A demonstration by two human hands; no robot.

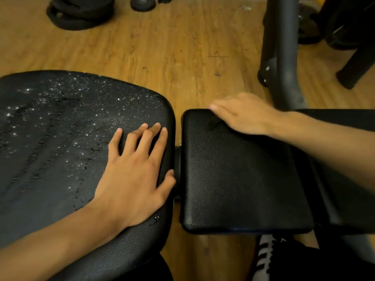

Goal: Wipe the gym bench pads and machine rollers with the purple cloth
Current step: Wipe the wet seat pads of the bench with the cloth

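Two black bench pads lie side by side. The large left pad is speckled with shiny droplets. My left hand rests flat on its right part, fingers spread, thumb at the pad's right edge. The smaller right pad looks dry. My right hand lies over its far edge, fingers straight and pointing left, slightly blurred. Neither hand holds anything. No purple cloth is in view.
A dark metal machine post rises behind the right pad. Stacked black weight plates and a small disc lie on the wooden floor at the back. A striped shoe shows below the right pad.
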